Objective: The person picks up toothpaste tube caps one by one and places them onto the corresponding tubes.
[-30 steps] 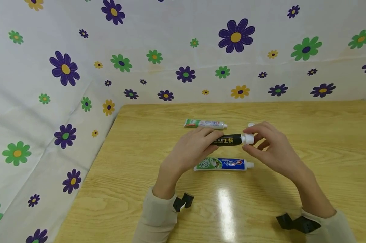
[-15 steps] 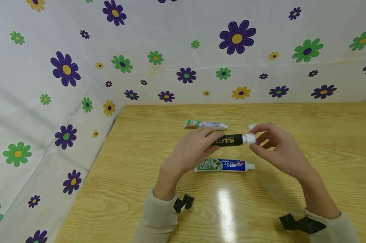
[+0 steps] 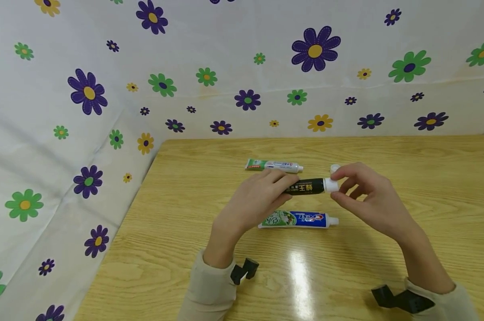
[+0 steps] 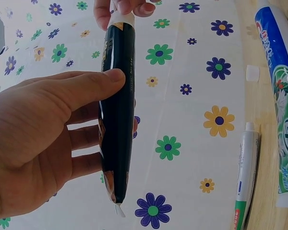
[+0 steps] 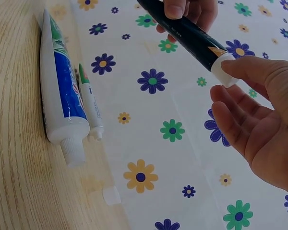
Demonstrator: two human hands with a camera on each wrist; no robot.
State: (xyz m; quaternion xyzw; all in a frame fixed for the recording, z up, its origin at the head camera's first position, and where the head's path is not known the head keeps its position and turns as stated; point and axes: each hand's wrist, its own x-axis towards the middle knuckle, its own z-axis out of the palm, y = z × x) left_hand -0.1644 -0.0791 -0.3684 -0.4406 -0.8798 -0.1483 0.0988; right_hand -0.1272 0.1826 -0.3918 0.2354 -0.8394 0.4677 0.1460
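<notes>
My left hand [image 3: 251, 198] holds a black toothpaste tube [image 3: 311, 186] with gold lettering, its thumb on one side and fingers behind. In the left wrist view the tube [image 4: 117, 105] stands with its crimped tail down. A white cap [image 3: 331, 185] sits at the tube's right end. My right hand [image 3: 368, 196] pinches this cap between thumb and forefinger. The right wrist view shows the thumb against the cap [image 5: 224, 70], with the other fingers curved below it. Tube and cap are in line, raised over the table between two lying tubes.
A blue and green toothpaste tube [image 3: 308, 219] lies nearer me on the wooden table [image 3: 161, 249]. Farther back lies a smaller green and white tube [image 3: 283, 166]. A loose white cap [image 3: 335, 168] lies behind my right hand. Flower-patterned cloth [image 3: 225, 53] hangs behind and at left.
My right hand's fingers have slid slightly right, toward the cap's outer end. My left hand keeps its hold on the black tube. The other tubes lie as before.
</notes>
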